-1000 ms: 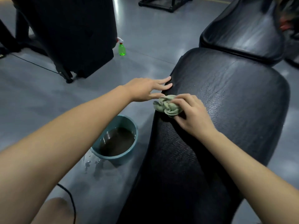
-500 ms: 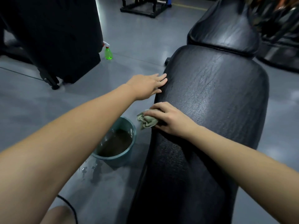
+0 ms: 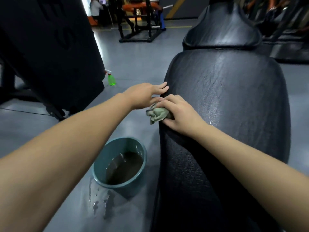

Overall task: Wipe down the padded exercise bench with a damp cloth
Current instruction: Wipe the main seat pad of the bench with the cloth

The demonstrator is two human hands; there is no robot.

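Sliding back up beside the flat, straight-fingered left hand (image 3: 143, 96), the green cloth (image 3: 157, 113) is being gripped in the curled right hand (image 3: 180, 113) against the padded bench (image 3: 234, 106), whose left edge the left fingertips are touching.

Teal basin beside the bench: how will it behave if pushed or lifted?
Probably heavier than it looks: the basin holds dark water partway up. Likely to slosh if shoved; puddles lie on the floor right beside it. It would probably slide rather than tip, since it is wide and low and the floor looks smooth.
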